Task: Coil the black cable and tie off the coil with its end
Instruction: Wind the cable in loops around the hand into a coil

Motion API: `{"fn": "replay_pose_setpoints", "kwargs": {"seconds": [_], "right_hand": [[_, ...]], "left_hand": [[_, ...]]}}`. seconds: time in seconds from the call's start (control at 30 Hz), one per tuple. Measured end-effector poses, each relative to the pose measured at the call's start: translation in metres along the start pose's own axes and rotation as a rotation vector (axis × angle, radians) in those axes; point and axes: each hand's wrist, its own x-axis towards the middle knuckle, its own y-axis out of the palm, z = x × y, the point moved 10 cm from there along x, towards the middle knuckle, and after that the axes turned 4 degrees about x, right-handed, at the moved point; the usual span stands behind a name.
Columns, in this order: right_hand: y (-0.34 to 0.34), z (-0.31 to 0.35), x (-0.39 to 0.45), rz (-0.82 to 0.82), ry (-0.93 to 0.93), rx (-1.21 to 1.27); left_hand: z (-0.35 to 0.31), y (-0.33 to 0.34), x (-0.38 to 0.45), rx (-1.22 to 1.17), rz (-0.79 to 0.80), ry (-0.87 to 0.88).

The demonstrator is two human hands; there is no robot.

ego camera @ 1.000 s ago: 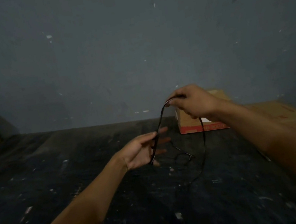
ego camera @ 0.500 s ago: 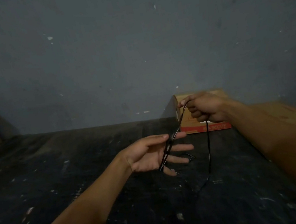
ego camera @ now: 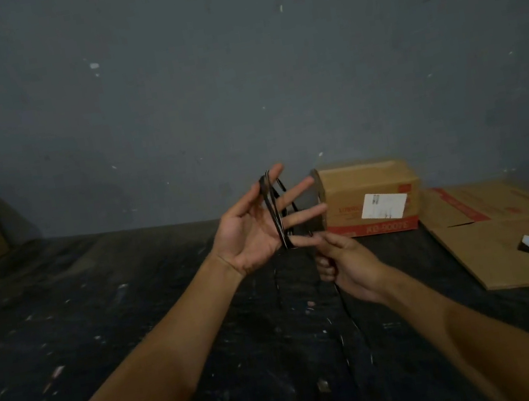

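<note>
Black against a dark, paint-flecked floor (ego camera: 137, 324), the cable (ego camera: 274, 219) was hard to trace along much of its length. Its lower run dropped below the right hand (ego camera: 346, 265) and faded into the floor's colour, so neither its free end nor any plug could be made out. The part passing behind the left hand's fingers was partly hidden, and the exact number of turns could not be counted. Dim lighting blurred the finer detail. Both forearms were cut off by the lower frame edge.

The cable was thin, glossy and flat-looking, with faint highlights along its edge. It was looped over the left hand (ego camera: 254, 233) — hooked near the index fingertip, running down across the palm side of the fingers to the little finger, with further strands visible between the spread fingers behind.

The left hand was held up, palm facing the camera, fingers spread wide apart. The right hand sat just below and beside it, fingers curled around the trailing cable — thumb and forefinger reaching up close to the left little finger.

A cardboard box (ego camera: 370, 197) with red print and a white label stood by the grey wall (ego camera: 235, 66); a flattened cardboard sheet (ego camera: 503, 231) lay to its right.
</note>
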Motion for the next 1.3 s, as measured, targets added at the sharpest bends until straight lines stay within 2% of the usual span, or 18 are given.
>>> {"fn": "replay_pose_setpoints", "kwargs": {"seconds": [0.1,0.2,0.5,0.57,0.67,0.8,1.07,1.3], "right_hand": [[0.011,-0.010,-0.004,-0.060,0.007,-0.221],[0.031,-0.018,-0.013,0.009,0.019,-0.384],[0.081,0.011,-0.040,0.157,-0.103,-0.823],[0.089,0.029,-0.044,0.172,-0.145,-0.900],[0.094,0.069,-0.043,0.118,-0.263,-1.056],[0.083,0.103,-0.034,0.087,-0.249,-1.096],[0.075,0.153,-0.017,0.000,-0.406,-1.365],[0.053,0.151,-0.005,0.002,-0.435,-1.283]], "left_hand": [[0.003,0.003,0.004,0.034,-0.007,-0.004],[0.003,-0.001,0.006,0.061,-0.039,-0.014],[-0.009,-0.066,-0.003,0.223,-0.385,-0.040],[-0.005,-0.074,-0.008,0.271,-0.418,-0.075],[0.006,-0.079,-0.015,0.263,-0.411,-0.122],[0.015,-0.071,-0.018,0.245,-0.307,-0.157],[0.048,-0.064,-0.029,0.453,-0.260,-0.417],[0.049,-0.046,-0.030,0.469,-0.162,-0.453]]}}
